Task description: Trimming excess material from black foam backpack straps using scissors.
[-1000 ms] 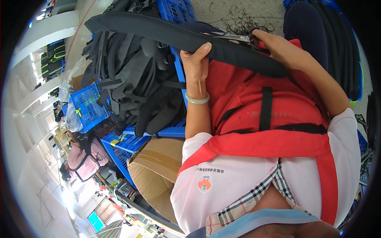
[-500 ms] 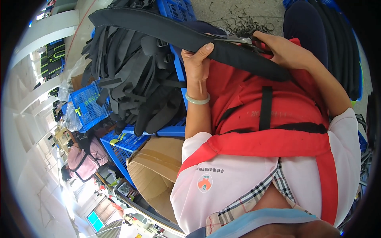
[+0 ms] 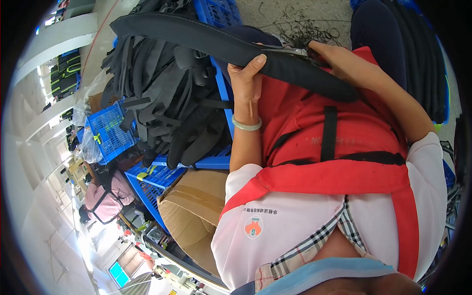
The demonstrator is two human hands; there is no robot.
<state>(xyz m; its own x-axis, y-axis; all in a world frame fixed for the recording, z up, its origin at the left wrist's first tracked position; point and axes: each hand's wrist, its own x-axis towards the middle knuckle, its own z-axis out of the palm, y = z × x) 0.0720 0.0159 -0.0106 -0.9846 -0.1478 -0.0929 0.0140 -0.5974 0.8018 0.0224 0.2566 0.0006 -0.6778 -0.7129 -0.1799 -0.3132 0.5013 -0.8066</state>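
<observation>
A long, black padded strap (image 3: 196, 40) stretches from the upper left across my lap, its rounded near end resting over the red apron (image 3: 300, 132). My left hand (image 3: 246, 76) grips the strap near its middle, thumb on top. Along the far edge of the strap lies a pair of scissors (image 3: 290, 50), its metal blades pointing left and partly hidden behind the strap. Closed around the scissors' dark handles is my right hand (image 3: 339, 61); its fingers are partly covered by the strap.
Left of me, a blue crate (image 3: 223, 93) is heaped with black straps (image 3: 162, 98). A cardboard box (image 3: 191, 201) stands close by. Black trimmings (image 3: 309, 32) litter the floor ahead. More black strips (image 3: 418, 64) fill a crate at right. Another person (image 3: 110, 196) works at far left.
My right hand and the scissors have shifted slightly left along the strap's far edge. The strap's near end has tipped a little; my left hand keeps its grip.
</observation>
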